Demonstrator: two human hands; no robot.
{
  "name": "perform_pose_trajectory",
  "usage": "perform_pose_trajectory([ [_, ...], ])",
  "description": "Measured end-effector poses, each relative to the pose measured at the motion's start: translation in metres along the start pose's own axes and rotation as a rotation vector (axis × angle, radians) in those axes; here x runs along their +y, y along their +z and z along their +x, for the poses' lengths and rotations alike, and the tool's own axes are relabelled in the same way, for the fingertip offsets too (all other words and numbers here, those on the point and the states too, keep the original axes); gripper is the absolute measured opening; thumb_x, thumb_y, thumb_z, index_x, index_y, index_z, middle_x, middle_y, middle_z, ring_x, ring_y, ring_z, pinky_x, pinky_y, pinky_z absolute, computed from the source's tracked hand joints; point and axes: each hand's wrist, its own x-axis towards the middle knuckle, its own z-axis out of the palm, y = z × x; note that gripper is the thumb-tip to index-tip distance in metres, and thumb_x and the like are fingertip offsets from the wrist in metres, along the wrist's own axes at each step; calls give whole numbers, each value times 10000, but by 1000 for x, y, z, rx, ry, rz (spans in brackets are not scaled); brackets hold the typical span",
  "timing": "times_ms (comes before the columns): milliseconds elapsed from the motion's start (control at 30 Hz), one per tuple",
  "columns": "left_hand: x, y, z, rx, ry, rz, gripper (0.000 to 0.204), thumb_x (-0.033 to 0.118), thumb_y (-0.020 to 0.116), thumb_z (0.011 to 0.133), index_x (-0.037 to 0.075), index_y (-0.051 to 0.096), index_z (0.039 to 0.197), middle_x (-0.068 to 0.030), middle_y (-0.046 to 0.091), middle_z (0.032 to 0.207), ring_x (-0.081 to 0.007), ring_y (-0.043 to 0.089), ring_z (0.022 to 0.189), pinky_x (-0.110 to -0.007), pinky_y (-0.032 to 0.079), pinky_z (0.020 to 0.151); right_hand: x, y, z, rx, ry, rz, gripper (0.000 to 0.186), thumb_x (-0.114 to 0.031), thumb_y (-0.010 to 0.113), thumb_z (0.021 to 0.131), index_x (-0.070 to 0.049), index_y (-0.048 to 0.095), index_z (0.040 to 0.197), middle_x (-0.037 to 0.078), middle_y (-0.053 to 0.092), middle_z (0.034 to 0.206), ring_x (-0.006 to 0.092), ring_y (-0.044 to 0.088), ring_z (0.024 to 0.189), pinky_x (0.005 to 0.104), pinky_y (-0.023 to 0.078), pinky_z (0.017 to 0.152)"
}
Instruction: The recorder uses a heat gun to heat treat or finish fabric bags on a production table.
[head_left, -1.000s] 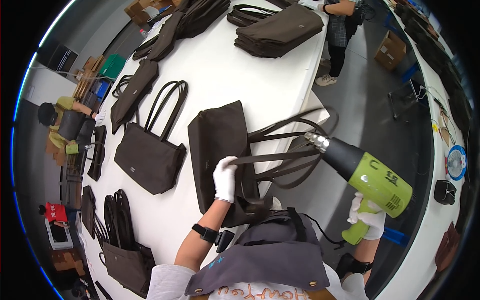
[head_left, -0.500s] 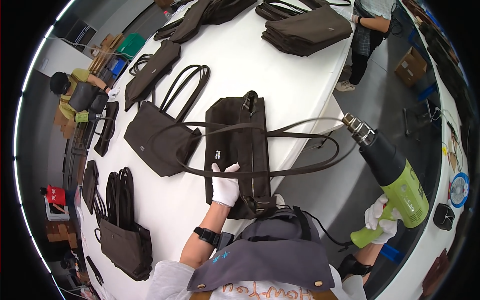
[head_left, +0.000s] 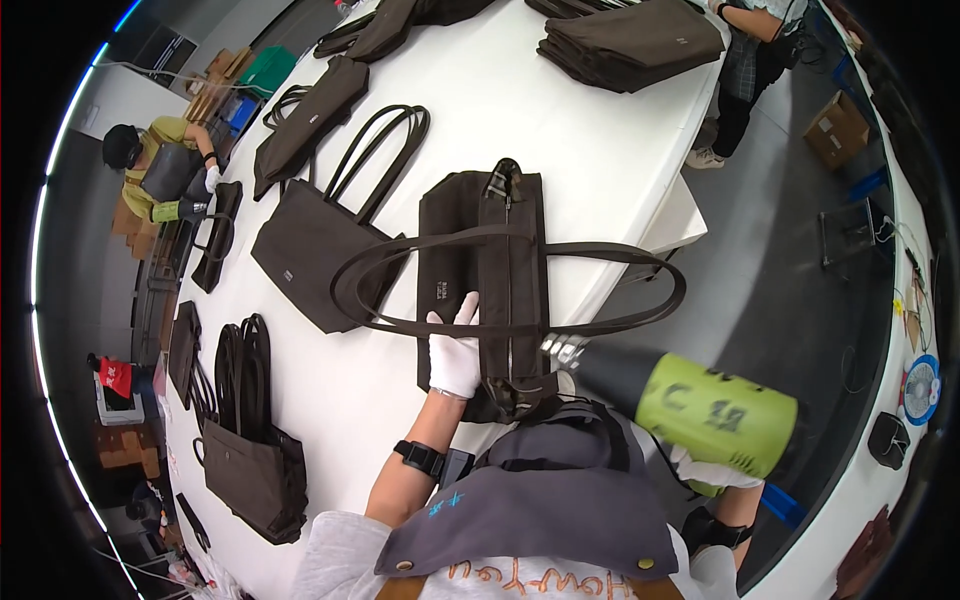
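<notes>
1. Head view: the gun (head_left: 715, 415) just swung in. Half a second ago it aimed around 11 o'clock, well off the bag (head_left: 492, 285); now it's closer to 10, nozzle (head_left: 562, 348) near the bag's 4 o'clock side. Reads to me like the gun's come into play with the bag squared up.
2. Bag's on the table (head_left: 500, 110), near the edge by the wearer. Long axis runs 12 to 6, zip side up, front panel toward 9.
3. Straps (head_left: 465, 235): one loop sits out at 9, one at 3. A second ago both pointed roughly 3.
4. Left hand (head_left: 455, 362) is on the bag at 7 o'clock, thumb and index spread, no pinch visible.
5. Right hand (head_left: 715, 470) holds the gun; fingers mostly hidden, can't tell how each sits.
</notes>
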Motion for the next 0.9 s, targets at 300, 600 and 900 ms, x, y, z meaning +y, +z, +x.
perform_pose_trajectory([
  [300,0,-3,-2,-55,-22,-38,807,661,222,952,54,275,1480,-185,397,1460,-341,422,1302,-457,337,1098,17,9,19,-77,50,-106,496,96,707,638,31,556,1106,137,616,767,196,596,586,292,504,511],
  [600,2,-5,-2,-83,-47,-59,790,653,235,955,53,310,1463,-187,427,1431,-330,452,1273,-450,367,1077,-6,38,60,-314,52,-127,497,57,757,719,6,571,1177,115,667,910,200,651,782,339,555,702],
  [900,2,39,-23,10,8,1424,497,208,602,916,114,478,1387,-99,592,1285,-186,537,1201,-327,410,1028,10,11,47,-126,310,-60,497,75,729,695,35,558,1159,127,645,873,192,625,656,299,525,566],
])
